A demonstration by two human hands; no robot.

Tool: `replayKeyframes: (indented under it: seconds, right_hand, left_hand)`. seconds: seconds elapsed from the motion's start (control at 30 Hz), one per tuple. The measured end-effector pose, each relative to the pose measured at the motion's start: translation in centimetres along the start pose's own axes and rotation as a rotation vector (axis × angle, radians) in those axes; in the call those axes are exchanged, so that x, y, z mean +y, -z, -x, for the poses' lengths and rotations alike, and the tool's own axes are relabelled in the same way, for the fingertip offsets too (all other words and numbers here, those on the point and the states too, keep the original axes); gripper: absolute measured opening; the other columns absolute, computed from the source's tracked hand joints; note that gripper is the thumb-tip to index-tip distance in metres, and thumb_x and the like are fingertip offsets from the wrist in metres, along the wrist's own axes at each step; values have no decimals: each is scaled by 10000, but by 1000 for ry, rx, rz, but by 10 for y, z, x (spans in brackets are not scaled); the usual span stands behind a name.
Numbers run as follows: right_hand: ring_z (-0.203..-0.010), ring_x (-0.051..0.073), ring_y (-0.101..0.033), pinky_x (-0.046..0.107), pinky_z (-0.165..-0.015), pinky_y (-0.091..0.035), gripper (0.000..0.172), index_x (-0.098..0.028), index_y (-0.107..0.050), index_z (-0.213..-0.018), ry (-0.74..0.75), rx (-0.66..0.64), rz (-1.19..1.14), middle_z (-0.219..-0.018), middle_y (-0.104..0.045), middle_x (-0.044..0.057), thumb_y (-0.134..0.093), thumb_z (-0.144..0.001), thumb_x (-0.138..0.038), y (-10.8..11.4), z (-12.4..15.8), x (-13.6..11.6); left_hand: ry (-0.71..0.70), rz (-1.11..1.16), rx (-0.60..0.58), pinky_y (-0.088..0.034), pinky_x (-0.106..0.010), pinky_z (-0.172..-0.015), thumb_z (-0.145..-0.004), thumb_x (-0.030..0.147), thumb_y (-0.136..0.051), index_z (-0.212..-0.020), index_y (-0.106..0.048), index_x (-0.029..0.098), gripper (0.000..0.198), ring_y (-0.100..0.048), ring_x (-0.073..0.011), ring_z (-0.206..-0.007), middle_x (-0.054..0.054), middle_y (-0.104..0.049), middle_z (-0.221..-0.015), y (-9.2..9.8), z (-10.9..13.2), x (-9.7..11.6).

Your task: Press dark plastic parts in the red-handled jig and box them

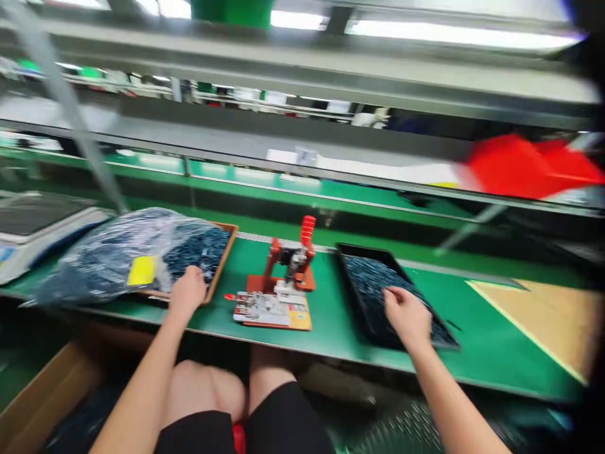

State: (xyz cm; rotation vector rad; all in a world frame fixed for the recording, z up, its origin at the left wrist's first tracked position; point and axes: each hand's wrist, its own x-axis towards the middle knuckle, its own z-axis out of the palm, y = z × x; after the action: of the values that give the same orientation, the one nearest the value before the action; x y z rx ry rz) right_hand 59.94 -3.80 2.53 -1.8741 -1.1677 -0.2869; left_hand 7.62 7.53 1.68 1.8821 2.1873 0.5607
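Observation:
My left hand [188, 291] is at the front right corner of a brown tray [221, 268], its fingers drawn together at a heap of small dark blue-black parts [191, 249]. Whatever those fingertips hold is too small to make out. Over a black tray [352, 293] full of thin dark pieces [373, 274], my right hand [409, 315] is closed with thumb and fingers together; its contents, if any, are hidden. Between the trays stands a toggle clamp fixture [288, 271] with a red handle, on a base with a metal plate. Neither hand touches it.
A clear plastic bag [113, 252] with a yellow label covers much of the brown tray. Cardboard [558, 315] lies at the right of the green bench [331, 334]. Red material [520, 164] sits on the shelf above. A slanted metal post [70, 107] rises at the left.

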Motion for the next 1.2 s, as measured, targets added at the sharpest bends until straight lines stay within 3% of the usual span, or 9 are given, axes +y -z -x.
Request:
replayKeyframes:
  seconds: [0.13,0.3,0.47,0.6,0.7,0.8,0.97,1.07,1.2]
  right_hand:
    - [-781,257,-696,435,-787,-581,504,-168,-732,-884,-161,-119,-358,-846,-757,115,-713,-785,-661,24,8,6]
    - [-872,256,-715,421,-818,-583,474,-209,-695,-921,-178,-174,-673,-896,-749,85,-808,-710,-618,11,20,-23]
    - [-816,226,-676,376,-759,-567,394,-228,-621,-895,-148,-254,-720,-858,-700,56,-763,-769,-573,-15,51,-42]
    - [-722,198,-620,336,-688,-526,343,-246,-537,-897,-124,-382,-692,-802,-656,27,-691,-793,-535,-59,90,-56]
    - [-636,179,-565,312,-618,-474,270,-248,-515,-826,-125,-463,-641,-720,-613,5,-625,-812,-494,-81,112,-63]
    - [-593,173,-525,303,-581,-431,199,-241,-548,-770,-84,-519,-570,-666,-591,2,-581,-825,-430,-85,119,-66]
    - [-635,184,-575,316,-629,-460,133,-225,-608,-830,-9,-517,-562,-735,-653,25,-560,-819,-348,-77,117,-65]
    - [-672,186,-597,318,-666,-479,118,-214,-626,-857,35,-500,-570,-799,-685,42,-554,-823,-302,-74,118,-65]
    - [-678,181,-600,303,-669,-476,125,-201,-644,-848,62,-472,-532,-772,-679,34,-542,-856,-273,-73,120,-63]
  left_hand:
    - [-20,67,90,-532,-475,-810,-933,350,-475,-1226,-591,172,362,-709,-360,-843,-177,-752,-998,-14,-19,-13]
    - [-110,78,123,-524,-526,-944,-895,296,-474,-1128,-681,168,338,-655,-395,-1097,-195,-708,-1158,-8,-17,-17]
    - [-118,208,141,-510,-451,-1015,-880,229,-469,-1066,-729,160,327,-673,-312,-1043,-129,-731,-925,1,-20,-14]
    - [-29,517,198,-557,-330,-780,-917,281,-497,-1330,-600,125,453,-666,-165,-694,-107,-764,-1026,4,-18,-15]
    - [-14,758,182,-511,-252,-610,-911,388,-551,-1230,-629,102,436,-606,-119,-607,-108,-762,-977,7,-7,-17]
    - [-46,884,153,-485,-234,-593,-896,493,-597,-1102,-700,114,443,-557,-114,-593,-23,-668,-737,12,16,-12]
    - [-186,1023,-138,-441,-247,-604,-931,524,-564,-1178,-733,99,519,-502,-118,-624,3,-545,-664,13,62,31]
    - [-338,845,-354,-521,-297,-735,-905,429,-602,-1144,-774,133,417,-609,-153,-760,-58,-664,-840,5,76,63]
    - [-389,556,-417,-567,-351,-830,-769,249,-702,-1104,-787,133,364,-672,-184,-823,-75,-737,-936,-12,74,94]
